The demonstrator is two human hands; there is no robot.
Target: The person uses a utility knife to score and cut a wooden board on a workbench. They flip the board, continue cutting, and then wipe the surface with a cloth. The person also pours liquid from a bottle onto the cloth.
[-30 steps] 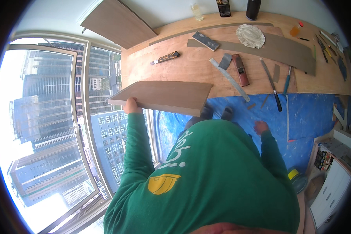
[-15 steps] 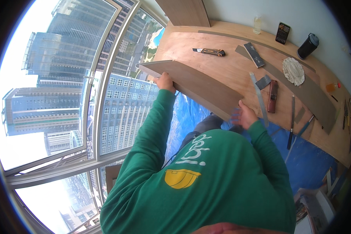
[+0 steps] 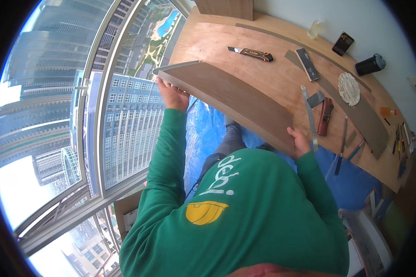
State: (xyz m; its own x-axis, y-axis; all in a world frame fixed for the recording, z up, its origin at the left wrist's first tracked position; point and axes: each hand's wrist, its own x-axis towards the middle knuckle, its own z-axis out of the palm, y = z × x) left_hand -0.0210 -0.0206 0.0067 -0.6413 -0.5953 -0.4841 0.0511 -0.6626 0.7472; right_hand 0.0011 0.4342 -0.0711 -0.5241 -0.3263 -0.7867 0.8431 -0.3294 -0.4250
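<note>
A long brown wooden panel (image 3: 235, 94) with a thick edge lies tilted across the table's near side. My left hand (image 3: 173, 96) grips it from below near its far left end, fingers partly hidden under the edge. At the other end my right hand (image 3: 299, 141) is closed on the panel's corner, thumb on the upper face and the fingers hidden underneath. An orange and black utility knife (image 3: 250, 53) lies beyond the panel. To the right of the panel are a metal ruler (image 3: 309, 117), a grey folded piece of abrasive (image 3: 316, 99) and a reddish-brown hand plane (image 3: 325, 117).
On the wooden worktable (image 3: 272, 74) are a sanding block (image 3: 307, 64), a crumpled white cloth (image 3: 349, 89), thin strips and several hand tools. A glass (image 3: 315, 29), a phone (image 3: 343, 43) and a black bottle (image 3: 370, 65) stand along the wall. Tall windows border the left; blue sheeting (image 3: 201, 134) covers the floor.
My right hand has closed on the panel's near right corner, where it was blurred beside it. My left hand has shifted left along the lower edge, and the view has turned slightly.
</note>
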